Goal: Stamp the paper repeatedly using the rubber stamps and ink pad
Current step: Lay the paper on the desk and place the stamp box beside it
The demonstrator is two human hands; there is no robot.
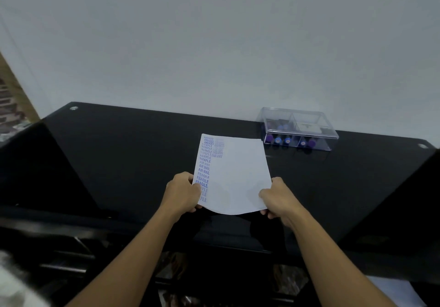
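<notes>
White paper (238, 175), long axis running near to far, is pinched at its near corners by left hand (182, 193) and right hand (277, 199), stamps (289, 140) boxed far right, nearer the right.

A glossy black table (123, 154) stretches across in front of me, its far edge against a plain white wall (214, 40). A round metal stud (73, 108) sits in its far left corner, and a second stud (422, 145) sits in the far right corner. Past the left end I see a wooden strip (14, 85) and some blurred patterned floor (9, 113). Below the near edge there are dark shelf rails (66, 256).
</notes>
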